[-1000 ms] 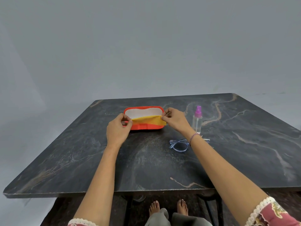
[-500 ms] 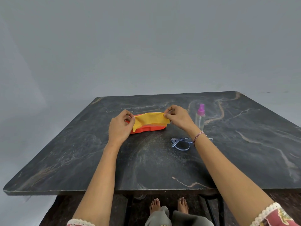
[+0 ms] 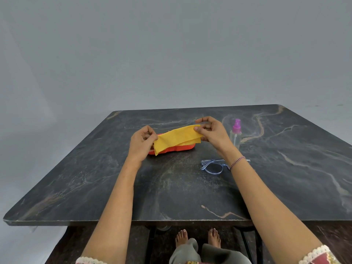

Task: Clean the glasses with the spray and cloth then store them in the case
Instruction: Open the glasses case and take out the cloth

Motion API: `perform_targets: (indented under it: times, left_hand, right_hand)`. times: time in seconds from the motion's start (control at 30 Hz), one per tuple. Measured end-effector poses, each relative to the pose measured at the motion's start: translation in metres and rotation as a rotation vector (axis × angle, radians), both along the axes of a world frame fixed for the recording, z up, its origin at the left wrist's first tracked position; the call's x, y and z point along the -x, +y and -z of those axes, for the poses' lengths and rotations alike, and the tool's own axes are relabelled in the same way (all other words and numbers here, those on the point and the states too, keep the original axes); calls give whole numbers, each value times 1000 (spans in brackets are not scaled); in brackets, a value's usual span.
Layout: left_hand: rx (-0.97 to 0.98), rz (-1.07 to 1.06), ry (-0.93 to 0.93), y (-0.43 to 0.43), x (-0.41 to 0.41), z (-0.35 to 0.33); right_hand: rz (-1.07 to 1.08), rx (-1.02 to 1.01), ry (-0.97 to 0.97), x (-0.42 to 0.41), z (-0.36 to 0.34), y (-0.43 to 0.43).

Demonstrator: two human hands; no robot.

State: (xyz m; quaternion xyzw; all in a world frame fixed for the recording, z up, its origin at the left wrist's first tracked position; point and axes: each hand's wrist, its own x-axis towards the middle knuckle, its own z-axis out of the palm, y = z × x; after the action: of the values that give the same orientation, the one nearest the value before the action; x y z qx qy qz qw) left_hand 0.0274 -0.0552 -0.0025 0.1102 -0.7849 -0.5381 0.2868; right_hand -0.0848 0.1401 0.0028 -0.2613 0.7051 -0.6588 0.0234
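Head view: the left grip [image 3: 142, 142] and the right grip [image 3: 213, 133] each pinch an end of the yellow cloth [image 3: 176, 138], held above the orange case [image 3: 171, 150]. The glasses [image 3: 214, 167] lie on the table [image 3: 171, 197] at 6 o'clock from the nearer right grip, long axis 3-to-9, partly under its wrist. The spray [image 3: 236, 135] stands at its 3 o'clock.

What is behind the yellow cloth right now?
The orange case, resting on the table. Only its near edge shows below the cloth. Its inside is covered, so any contents cannot be seen.
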Motion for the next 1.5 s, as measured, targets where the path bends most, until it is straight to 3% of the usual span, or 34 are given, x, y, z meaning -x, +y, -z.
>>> perform_targets:
  times: [0.2,0.4,0.73,0.93,1.07,1.17,1.27,1.37,1.5]
  left_hand:
    - [-237,278,-133,22,0,-6]
    - [-347,388,-128,34,4,-2]
    - [-448,192,22,32,7,-5]
    - [-540,97,62,29,8,-7]
    - [-521,74,93,27,6,-8]
    - [-524,41,99,25,4,-10]
    - [-526,44,95,26,0,-12]
    - [-536,41,101,27,-8,-13]
    - [-522,55,99,21,-20,-14]
  right_hand:
    - [172,-13,230,-13,-5,-7]
    - [133,13,392,-29,-10,-11]
    - [-34,-51,543,-36,-10,-12]
    - [-173,-241,684,-40,-7,-16]
    - [-209,-205,604,-43,-6,-19]
    - [-10,-41,556,-38,-8,-17]
    - [92,-22,417,-33,-6,-16]
    - [-71,-15,240,-39,-4,-20]
    - [-168,32,180,-54,-10,-27]
